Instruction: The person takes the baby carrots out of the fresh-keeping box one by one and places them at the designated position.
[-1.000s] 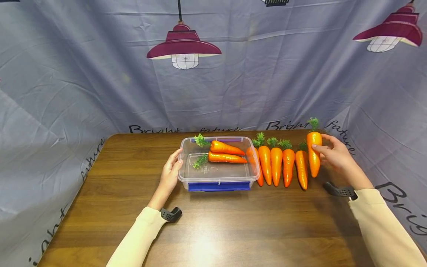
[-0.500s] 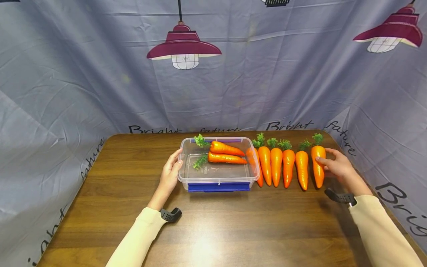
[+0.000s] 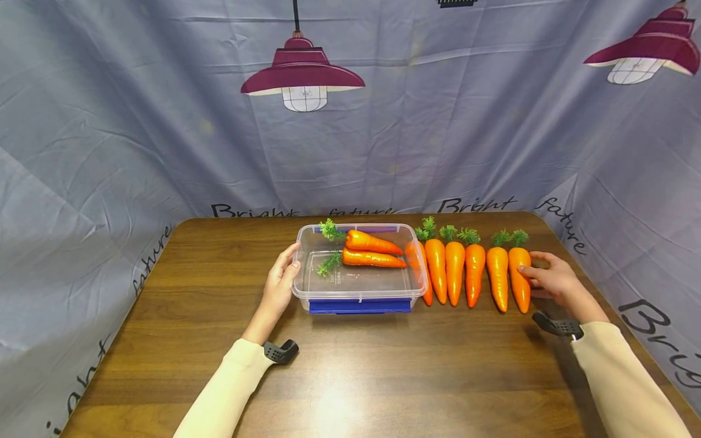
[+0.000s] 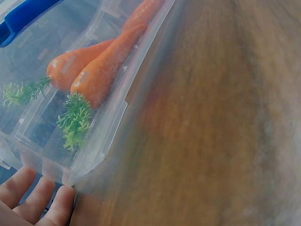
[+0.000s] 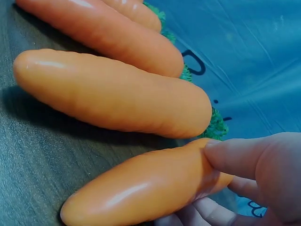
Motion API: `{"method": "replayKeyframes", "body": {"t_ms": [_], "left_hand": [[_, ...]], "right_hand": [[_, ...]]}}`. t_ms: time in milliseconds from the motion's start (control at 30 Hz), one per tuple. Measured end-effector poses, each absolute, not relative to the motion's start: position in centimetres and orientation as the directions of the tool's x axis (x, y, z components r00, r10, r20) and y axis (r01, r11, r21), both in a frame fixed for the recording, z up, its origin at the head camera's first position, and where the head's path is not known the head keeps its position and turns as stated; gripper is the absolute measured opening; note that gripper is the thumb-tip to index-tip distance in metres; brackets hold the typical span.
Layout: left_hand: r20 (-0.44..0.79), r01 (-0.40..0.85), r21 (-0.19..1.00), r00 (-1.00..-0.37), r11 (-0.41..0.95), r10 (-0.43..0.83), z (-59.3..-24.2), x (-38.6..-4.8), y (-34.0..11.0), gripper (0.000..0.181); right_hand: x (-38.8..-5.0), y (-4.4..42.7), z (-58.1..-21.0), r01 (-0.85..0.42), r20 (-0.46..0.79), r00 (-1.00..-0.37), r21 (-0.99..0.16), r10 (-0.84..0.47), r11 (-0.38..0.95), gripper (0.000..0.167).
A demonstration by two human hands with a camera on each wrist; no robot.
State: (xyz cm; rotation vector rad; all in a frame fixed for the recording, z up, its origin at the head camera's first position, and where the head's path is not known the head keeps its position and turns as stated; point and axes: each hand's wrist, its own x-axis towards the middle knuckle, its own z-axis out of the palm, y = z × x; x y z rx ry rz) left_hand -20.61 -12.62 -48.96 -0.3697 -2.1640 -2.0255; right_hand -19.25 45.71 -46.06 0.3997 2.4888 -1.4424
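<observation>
A clear plastic box (image 3: 356, 294) with blue latches holds two carrots (image 3: 373, 259) lying sideways, green tops to the left. My left hand (image 3: 279, 285) rests its fingers against the box's left wall; the left wrist view shows fingertips (image 4: 61, 200) touching its outside. To the right of the box stretches a row of several carrots (image 3: 454, 274), tips toward me. At the row's right end, my right hand (image 3: 555, 281) pinches the last carrot (image 3: 519, 280) between thumb and fingers. In the right wrist view that carrot (image 5: 141, 188) lies beside its neighbour (image 5: 113, 94).
The brown wooden table (image 3: 438, 371) reaches the grey printed curtain (image 3: 383, 152) at its back edge and on both sides. The leftmost carrot of the row is partly seen through the box's right wall.
My right hand has lowered its carrot from over the row's right end toward the table, then moved it slightly left beside the neighbouring carrot. The left hand and box have stayed put.
</observation>
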Motion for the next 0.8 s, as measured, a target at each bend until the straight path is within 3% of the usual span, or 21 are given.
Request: {"method": "replayKeyframes", "body": {"t_ms": [800], "left_hand": [[0.275,0.280,0.958,-0.959,0.066,0.074,-48.91,-20.62,-12.65,0.046]], "right_hand": [[-19.15,45.05,-45.64,0.373,-0.348,-0.927,-0.799,0.143,0.472,0.084]]}}
